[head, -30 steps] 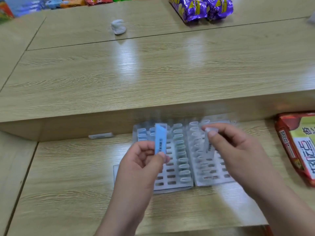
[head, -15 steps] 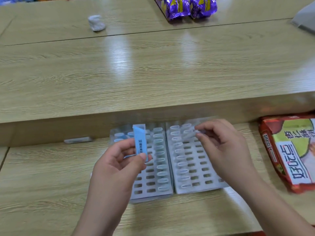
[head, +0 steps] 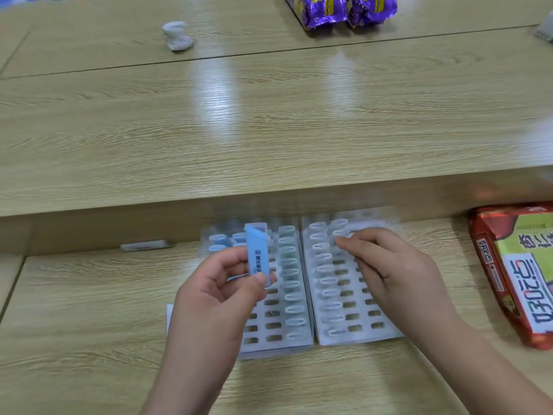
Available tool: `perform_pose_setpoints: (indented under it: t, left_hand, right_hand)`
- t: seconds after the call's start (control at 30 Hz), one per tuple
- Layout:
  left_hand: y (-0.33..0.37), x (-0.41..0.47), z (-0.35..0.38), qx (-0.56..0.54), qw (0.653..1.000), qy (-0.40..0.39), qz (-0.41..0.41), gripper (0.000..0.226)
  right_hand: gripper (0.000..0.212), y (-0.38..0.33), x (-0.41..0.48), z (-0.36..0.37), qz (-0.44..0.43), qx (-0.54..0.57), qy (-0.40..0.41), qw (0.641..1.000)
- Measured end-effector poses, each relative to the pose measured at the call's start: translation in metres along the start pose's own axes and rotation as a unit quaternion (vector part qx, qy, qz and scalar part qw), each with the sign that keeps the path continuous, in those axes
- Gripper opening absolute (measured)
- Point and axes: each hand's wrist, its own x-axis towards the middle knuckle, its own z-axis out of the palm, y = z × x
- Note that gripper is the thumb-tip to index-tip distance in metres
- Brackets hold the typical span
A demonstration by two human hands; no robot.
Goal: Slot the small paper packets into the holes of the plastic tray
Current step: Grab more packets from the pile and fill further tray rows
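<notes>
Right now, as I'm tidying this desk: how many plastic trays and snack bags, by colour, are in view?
Plastic trays: 2
Purple snack bags: 2
Red snack bag: 1
Total: 5

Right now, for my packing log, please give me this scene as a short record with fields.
left hand: pinches blue packet, upright above left tray
right hand: fingertips at far rows of right tray; grip unclear
trays: side by side on wooden table
nearby: red snack bag, right of the trays
</notes>
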Motion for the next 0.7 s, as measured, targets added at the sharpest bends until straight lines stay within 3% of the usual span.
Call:
perform_pose_setpoints:
  t: [0.17, 0.23, 0.3, 0.37, 0.53, 0.7]
  left_hand:
    - [-0.002, 0.000, -0.002, 0.001, 1.000, -0.016, -0.004, 0.027]
    - [-0.002, -0.001, -0.004, 0.003, 1.000, -0.023, 0.002, 0.027]
    - [-0.002, -0.002, -0.008, 0.008, 1.000, -0.025, 0.012, 0.027]
    - [-0.001, -0.003, -0.014, 0.013, 0.999, -0.027, 0.022, 0.027]
    - [-0.007, -0.001, -0.032, 0.001, 0.999, 0.025, 0.037, 0.028]
    - [-0.022, 0.001, -0.048, 0.030, 0.994, 0.103, 0.034, 0.014]
  right_hand:
    - [0.024, -0.030, 0.013, -0.004, 0.033, 0.014, 0.091, 0.995]
    - [0.027, -0.057, 0.026, -0.008, 0.043, 0.130, 0.057, 0.989]
    - [0.028, -0.084, 0.040, -0.008, 0.077, 0.300, -0.020, 0.951]
    - [0.027, -0.103, 0.051, -0.003, 0.091, 0.379, -0.066, 0.918]
    - [0.021, -0.111, 0.064, 0.011, 0.120, 0.403, -0.054, 0.906]
    - [0.018, -0.102, 0.064, 0.019, 0.128, 0.300, -0.028, 0.945]
